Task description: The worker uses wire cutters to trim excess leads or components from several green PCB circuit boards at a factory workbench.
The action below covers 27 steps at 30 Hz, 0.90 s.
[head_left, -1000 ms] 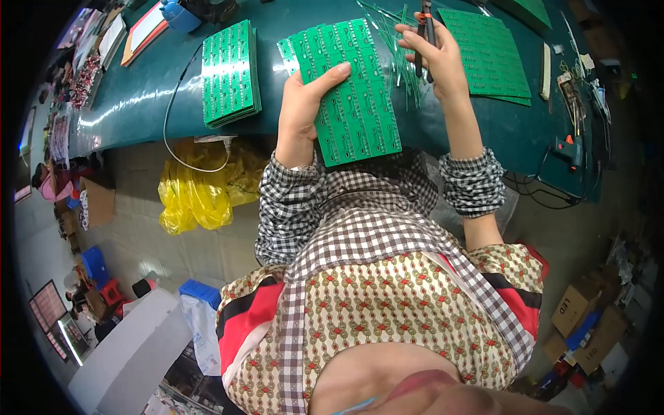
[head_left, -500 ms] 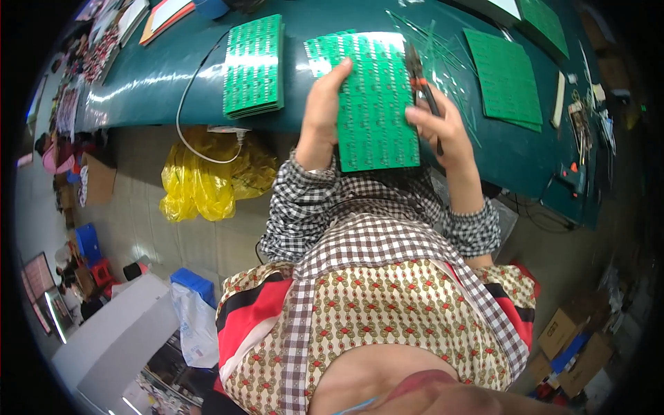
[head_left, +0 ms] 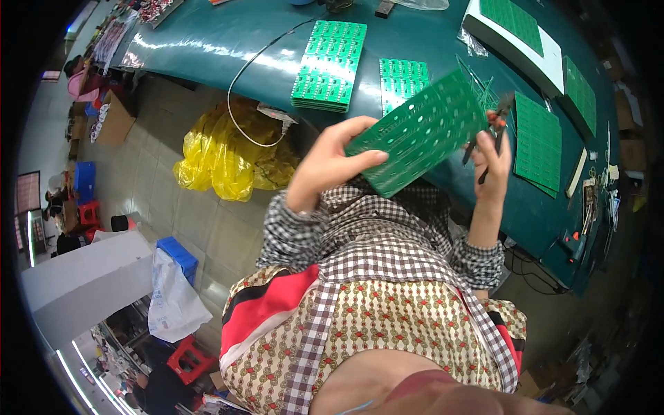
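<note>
A green circuit board panel (head_left: 423, 135) is tilted in front of me above the table's near edge, somewhat blurred. My left hand (head_left: 335, 166) grips its lower left end, thumb on top and fingers underneath. In my right hand (head_left: 492, 162) is a pair of cutting pliers (head_left: 499, 119) with orange and black handles, jaws pointing up and away beside the panel's right end. Whether the jaws are parted I cannot make out. Another green panel (head_left: 403, 77) lies on the table just behind, partly hidden by the held one.
A stack of green panels (head_left: 329, 66) stands left on the dark green table (head_left: 228, 41), more panels (head_left: 538, 138) lie right. Thin green strips (head_left: 477, 81) are scattered between. A white box (head_left: 551, 61) carries panels at the back. A white cable (head_left: 232, 97) hangs over the edge above a yellow bag (head_left: 225, 162).
The panel has swung from upright to a slant and shows a different-looking face. My right hand with the pliers has moved rightward. The whole view has turned, shifting the table things right.
</note>
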Tool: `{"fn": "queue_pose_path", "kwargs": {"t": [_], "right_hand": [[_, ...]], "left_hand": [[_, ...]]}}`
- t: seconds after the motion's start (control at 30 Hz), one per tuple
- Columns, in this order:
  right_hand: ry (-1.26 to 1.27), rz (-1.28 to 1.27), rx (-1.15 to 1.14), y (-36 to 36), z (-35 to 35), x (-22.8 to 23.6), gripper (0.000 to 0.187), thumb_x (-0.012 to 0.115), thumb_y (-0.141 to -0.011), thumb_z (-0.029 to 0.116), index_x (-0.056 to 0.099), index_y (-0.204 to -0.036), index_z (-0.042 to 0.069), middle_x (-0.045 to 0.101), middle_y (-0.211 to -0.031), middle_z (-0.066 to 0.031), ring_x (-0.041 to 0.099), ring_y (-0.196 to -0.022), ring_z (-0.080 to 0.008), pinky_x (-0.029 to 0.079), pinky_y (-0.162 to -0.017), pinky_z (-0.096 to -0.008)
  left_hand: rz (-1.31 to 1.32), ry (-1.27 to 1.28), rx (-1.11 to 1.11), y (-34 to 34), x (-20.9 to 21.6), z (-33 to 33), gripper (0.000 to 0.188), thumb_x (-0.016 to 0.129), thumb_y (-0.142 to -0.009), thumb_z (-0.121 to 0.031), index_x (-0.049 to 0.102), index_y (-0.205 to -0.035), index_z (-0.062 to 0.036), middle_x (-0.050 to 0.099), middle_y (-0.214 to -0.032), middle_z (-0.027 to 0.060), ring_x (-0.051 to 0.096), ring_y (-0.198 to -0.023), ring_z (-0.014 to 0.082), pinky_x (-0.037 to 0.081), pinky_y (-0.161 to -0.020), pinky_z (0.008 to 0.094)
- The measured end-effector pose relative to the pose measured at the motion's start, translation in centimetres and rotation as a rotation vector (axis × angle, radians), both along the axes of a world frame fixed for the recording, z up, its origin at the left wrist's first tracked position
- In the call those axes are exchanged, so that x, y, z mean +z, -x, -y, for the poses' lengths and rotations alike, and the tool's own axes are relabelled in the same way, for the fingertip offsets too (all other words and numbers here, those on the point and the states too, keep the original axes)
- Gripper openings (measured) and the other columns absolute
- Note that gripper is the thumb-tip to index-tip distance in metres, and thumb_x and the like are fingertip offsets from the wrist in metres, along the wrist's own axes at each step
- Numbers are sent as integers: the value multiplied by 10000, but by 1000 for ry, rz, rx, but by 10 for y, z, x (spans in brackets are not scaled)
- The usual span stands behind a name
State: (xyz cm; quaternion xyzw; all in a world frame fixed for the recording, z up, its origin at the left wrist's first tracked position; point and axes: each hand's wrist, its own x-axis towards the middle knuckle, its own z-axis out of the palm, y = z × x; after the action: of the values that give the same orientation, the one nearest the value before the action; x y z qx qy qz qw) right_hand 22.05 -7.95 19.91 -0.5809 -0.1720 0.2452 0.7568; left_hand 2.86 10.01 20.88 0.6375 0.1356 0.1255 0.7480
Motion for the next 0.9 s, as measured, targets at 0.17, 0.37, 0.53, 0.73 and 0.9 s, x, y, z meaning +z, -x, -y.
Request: {"fn": "queue_pose_path", "kwargs": {"t": [0.17,0.37,0.53,0.73,0.9], "right_hand": [[126,146,392,-3,-20,11,537,681,-750,111,449,-1223,5,560,-1030,-62,542,-927,-126,407,-822,-238],[-39,-222,36,39,-76,7,495,707,-710,69,455,-1131,1,568,-968,-98,585,-827,-191,489,-744,-309],[-84,-237,108,75,-94,0,465,661,-770,74,406,-1154,19,560,-961,-74,565,-867,-158,489,-703,-280],[-23,-46,233,81,-64,-19,505,658,-787,82,389,-1210,19,571,-979,-86,554,-791,-104,464,-698,-238],[456,465,-58,38,-18,-32,527,691,-724,105,462,-1194,37,602,-982,-89,573,-710,-144,479,-655,-281]], "left_hand": [[-67,-181,-233,6,17,-55,406,703,-748,-64,567,-1121,21,623,-994,48,553,-930,107,451,-830,248],[1,274,191,-14,20,-105,422,690,-767,-70,547,-1161,-25,644,-927,43,585,-714,51,441,-551,161],[157,-2,419,-32,11,-145,258,652,-792,-42,602,-1032,38,650,-919,78,616,-776,119,492,-664,211],[-54,-32,68,-85,17,-211,247,645,-790,-61,639,-1025,14,654,-914,83,611,-840,141,491,-738,241],[-193,-493,-113,-120,4,-230,243,656,-796,-121,655,-1022,-33,648,-949,42,590,-879,117,469,-783,243]]}}
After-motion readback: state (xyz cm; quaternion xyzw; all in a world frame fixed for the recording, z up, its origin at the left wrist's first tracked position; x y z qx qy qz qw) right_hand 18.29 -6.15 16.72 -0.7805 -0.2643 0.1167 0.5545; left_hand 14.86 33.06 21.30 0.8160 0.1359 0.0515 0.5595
